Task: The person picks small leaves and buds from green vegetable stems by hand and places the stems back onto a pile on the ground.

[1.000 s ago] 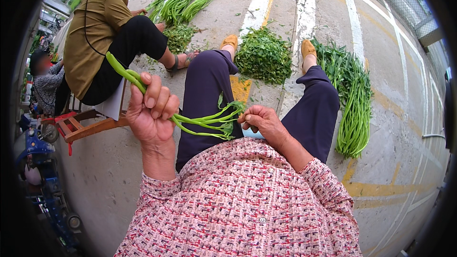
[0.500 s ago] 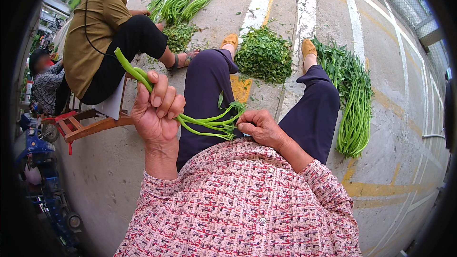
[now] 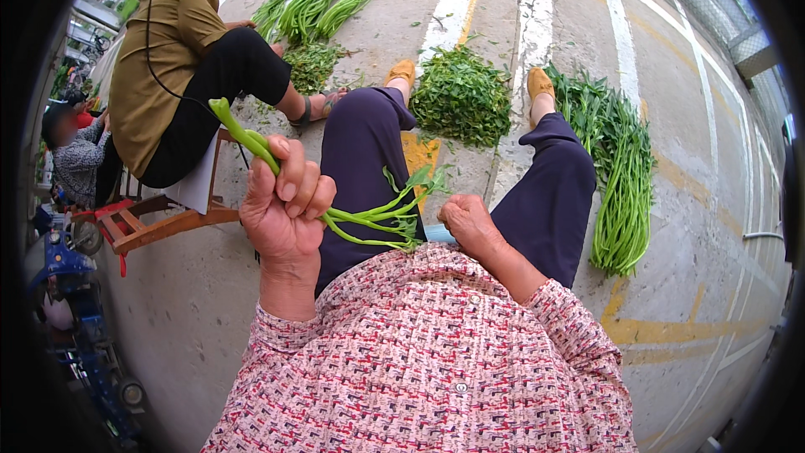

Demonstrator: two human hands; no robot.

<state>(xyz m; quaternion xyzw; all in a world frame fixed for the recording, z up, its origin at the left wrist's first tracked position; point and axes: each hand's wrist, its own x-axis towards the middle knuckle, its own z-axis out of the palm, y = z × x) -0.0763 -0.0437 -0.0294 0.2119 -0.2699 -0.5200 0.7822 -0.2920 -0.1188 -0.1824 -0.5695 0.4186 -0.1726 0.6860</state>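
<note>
My left hand [image 3: 289,193] is raised and wrapped round a few leafy green stems [image 3: 369,216]. Their thick cut ends point up to the left, while the thin leafy ends spread over my lap. My right hand [image 3: 471,222] is just right of the leafy ends, apart from them, its fingers curled together. Whatever lies inside those fingers, if anything, is hidden. A bit of light blue material [image 3: 440,234] shows on my lap beside the right hand.
Between my feet lies a heap of picked leaves [image 3: 463,96]. To the right are long leafy stalks [image 3: 622,193]. A person in a tan shirt [image 3: 172,75] sits at left on a wooden chair [image 3: 159,222], near another stalk bundle [image 3: 331,4] and a smaller leaf heap [image 3: 312,65].
My right hand has moved away from the leafy ends, slightly to the right, uncovering the light blue material. The stems stay in my left hand, which has shifted slightly right.
</note>
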